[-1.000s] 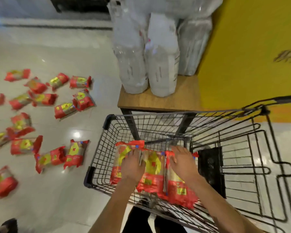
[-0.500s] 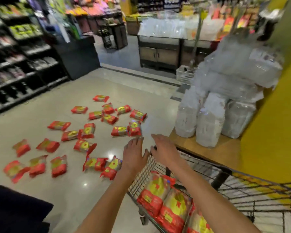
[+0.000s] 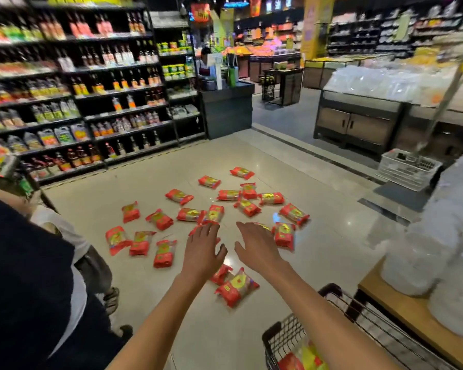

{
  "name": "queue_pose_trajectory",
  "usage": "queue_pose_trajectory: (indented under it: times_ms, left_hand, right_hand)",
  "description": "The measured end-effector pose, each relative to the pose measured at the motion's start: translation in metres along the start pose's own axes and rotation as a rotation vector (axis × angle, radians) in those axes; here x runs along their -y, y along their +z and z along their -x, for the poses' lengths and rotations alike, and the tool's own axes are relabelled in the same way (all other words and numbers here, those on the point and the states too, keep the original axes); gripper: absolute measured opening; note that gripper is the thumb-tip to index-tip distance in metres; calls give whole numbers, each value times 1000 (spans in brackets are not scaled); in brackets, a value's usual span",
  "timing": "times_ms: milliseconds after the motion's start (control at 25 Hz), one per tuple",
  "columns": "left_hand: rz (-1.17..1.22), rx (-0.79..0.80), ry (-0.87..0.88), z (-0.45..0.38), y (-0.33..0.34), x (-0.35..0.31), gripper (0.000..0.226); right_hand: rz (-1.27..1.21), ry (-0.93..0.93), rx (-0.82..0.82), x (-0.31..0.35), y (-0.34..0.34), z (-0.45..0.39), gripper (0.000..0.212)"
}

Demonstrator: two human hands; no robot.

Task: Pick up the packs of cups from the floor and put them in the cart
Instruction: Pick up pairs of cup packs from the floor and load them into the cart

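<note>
at the near right corner stood the wire cart, with red and yellow packs lying inside it, partly hidden behind the right forearm. both bare arms stretched forward from the bottom edge. the left hand and the right hand hovered side by side above the floor, palms down, fingers straight and loosely spread, holding nothing. just below the hands lay two packs of cups, one overlapping the other, on the shiny tiles between the hands and the cart. beyond the fingertips the rest of the red packs were scattered across the floor, some touching, some apart; the hands covered a few of them in part. at the near left a person in dark clothing crowded the edge of view, a sandalled foot resting on the tiles. on the right a wooden table beside the cart carried stacked clear plastic bundles. further off stood a white crate, long shelves of bottles on the left, a dark counter and display cabinets behind.
</note>
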State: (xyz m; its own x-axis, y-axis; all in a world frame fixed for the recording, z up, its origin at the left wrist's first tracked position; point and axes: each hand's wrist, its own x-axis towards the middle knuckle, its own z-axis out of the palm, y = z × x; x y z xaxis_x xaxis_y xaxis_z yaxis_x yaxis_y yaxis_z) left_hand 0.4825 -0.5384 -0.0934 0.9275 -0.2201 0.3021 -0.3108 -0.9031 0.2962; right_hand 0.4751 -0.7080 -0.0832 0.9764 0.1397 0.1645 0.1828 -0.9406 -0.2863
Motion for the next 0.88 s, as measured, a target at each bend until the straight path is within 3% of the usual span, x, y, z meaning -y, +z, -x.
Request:
queue_pose_trajectory:
  times_ms: [480, 880]
  left_hand:
    - [-85, 57, 91, -147, 26, 148, 58]
    - [-32, 319, 58, -275, 136, 229, 66]
  right_hand:
    - [-10, 172, 68, 11, 73, -182, 58]
    - [-78, 303, 208, -61, 171, -323, 60]
